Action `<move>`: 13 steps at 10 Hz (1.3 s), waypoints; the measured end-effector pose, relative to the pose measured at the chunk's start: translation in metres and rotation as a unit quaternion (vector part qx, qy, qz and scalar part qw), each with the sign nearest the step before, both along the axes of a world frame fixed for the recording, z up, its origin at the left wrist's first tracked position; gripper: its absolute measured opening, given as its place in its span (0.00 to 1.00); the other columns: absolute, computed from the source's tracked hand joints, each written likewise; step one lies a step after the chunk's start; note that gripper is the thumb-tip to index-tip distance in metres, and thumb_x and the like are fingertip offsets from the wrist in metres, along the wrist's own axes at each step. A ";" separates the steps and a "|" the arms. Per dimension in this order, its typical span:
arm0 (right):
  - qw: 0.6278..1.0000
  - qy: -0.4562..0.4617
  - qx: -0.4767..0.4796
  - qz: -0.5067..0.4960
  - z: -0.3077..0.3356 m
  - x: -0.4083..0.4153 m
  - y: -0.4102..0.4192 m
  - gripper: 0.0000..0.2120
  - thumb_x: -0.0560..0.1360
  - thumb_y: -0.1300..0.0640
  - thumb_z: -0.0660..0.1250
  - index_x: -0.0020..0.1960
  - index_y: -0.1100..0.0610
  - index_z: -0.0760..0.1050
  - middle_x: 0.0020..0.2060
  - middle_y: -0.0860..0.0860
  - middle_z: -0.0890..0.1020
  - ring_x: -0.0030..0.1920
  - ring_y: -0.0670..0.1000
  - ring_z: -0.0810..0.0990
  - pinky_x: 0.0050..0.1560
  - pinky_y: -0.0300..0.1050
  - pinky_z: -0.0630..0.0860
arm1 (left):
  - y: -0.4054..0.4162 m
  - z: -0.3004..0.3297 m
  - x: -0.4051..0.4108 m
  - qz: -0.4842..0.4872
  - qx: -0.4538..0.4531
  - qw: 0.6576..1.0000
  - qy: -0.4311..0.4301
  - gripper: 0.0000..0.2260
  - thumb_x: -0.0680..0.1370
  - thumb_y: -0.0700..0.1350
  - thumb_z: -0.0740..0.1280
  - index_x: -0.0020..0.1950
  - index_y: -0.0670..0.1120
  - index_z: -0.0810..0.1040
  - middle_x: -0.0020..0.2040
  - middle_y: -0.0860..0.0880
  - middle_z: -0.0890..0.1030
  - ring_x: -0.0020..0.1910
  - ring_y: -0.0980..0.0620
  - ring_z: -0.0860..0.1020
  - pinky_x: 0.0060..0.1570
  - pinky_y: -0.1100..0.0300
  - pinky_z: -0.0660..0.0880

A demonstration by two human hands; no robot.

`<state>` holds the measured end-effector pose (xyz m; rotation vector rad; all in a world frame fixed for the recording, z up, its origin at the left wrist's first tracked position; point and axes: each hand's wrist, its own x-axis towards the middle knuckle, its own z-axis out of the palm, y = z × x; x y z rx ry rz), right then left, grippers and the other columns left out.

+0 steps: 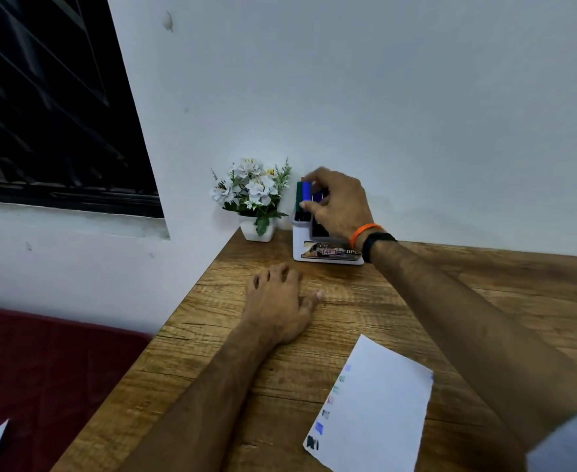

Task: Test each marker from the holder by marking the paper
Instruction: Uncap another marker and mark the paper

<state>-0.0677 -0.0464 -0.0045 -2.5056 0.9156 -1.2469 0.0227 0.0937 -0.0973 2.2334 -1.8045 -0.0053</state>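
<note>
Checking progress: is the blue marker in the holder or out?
In. The blue marker stands upright with its lower end inside the white holder, while the right hand pinches its top.

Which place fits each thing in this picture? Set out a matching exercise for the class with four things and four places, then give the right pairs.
Things:
1. flower pot
2. paper
3. left hand
4. right hand

Places:
A. flat on the bare table
B. at the markers in the holder
C. in the table's far corner, by the wall
D. near the table's front edge, colour marks along its left side

Pairs: 1-C, 2-D, 3-A, 4-B
</note>
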 end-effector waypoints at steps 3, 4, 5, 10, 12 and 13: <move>0.995 0.091 -0.027 -0.043 0.000 -0.004 0.003 0.20 0.73 0.54 0.71 0.64 0.51 0.74 0.54 0.54 0.80 0.53 0.55 0.79 0.55 0.52 0.77 | 0.000 0.001 0.000 0.001 0.004 1.000 0.007 0.29 0.79 0.66 0.51 0.73 0.49 0.65 0.77 0.45 0.60 0.75 0.45 0.58 0.73 0.43 0.52; 0.995 0.091 -0.014 -0.040 -0.002 -0.008 0.006 0.22 0.73 0.56 0.70 0.66 0.49 0.73 0.53 0.53 0.80 0.52 0.54 0.79 0.53 0.51 0.77 | 0.000 0.001 0.000 -0.001 0.006 1.000 0.006 0.29 0.79 0.66 0.50 0.73 0.49 0.65 0.77 0.45 0.61 0.75 0.45 0.58 0.73 0.43 0.52; 0.995 0.093 -0.011 -0.035 -0.001 -0.008 0.008 0.21 0.75 0.54 0.70 0.67 0.50 0.72 0.51 0.54 0.81 0.51 0.56 0.80 0.52 0.50 0.77 | 0.000 0.002 0.000 0.000 0.008 1.000 0.008 0.29 0.79 0.66 0.51 0.73 0.49 0.65 0.76 0.45 0.61 0.75 0.45 0.59 0.72 0.43 0.52; 0.996 -0.029 0.063 -0.062 -0.024 -0.061 0.011 0.17 0.72 0.60 0.69 0.61 0.53 0.76 0.44 0.45 0.82 0.42 0.48 0.80 0.53 0.50 0.80 | -0.002 0.010 -0.009 -0.011 0.015 1.000 0.017 0.27 0.79 0.64 0.53 0.73 0.50 0.66 0.76 0.46 0.62 0.75 0.46 0.59 0.74 0.43 0.54; 0.990 -0.045 0.084 -0.107 -0.030 -0.094 -0.002 0.12 0.73 0.57 0.71 0.56 0.52 0.77 0.43 0.43 0.81 0.36 0.50 0.81 0.48 0.49 0.80 | -0.021 0.017 -0.036 -0.054 0.005 0.999 0.002 0.25 0.80 0.61 0.54 0.72 0.49 0.68 0.76 0.46 0.62 0.74 0.47 0.60 0.72 0.45 0.56; 0.989 -0.035 0.083 -0.120 -0.033 -0.098 -0.011 0.13 0.73 0.56 0.70 0.57 0.52 0.78 0.44 0.44 0.83 0.40 0.48 0.80 0.50 0.48 0.79 | -0.026 0.008 -0.040 -0.063 0.002 0.998 0.011 0.25 0.80 0.61 0.54 0.73 0.51 0.67 0.76 0.48 0.63 0.74 0.48 0.60 0.72 0.45 0.55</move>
